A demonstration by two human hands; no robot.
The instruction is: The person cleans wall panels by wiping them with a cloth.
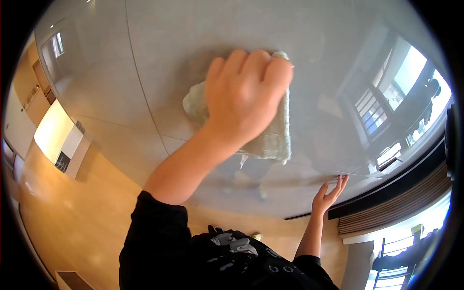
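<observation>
A pale cloth [276, 135] is pressed against a glossy grey wall [328, 63] by the left hand [246, 94], its fingers curled over the fabric. The right hand [326, 198], fingers parted, is held near the wall's edge; whether contact is made cannot be told.

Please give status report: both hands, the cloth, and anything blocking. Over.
Left hand gripping pale cloth. Right hand open, near glossy grey panel's lower edge. Cloth against panel. Left hand hides part of cloth.
</observation>
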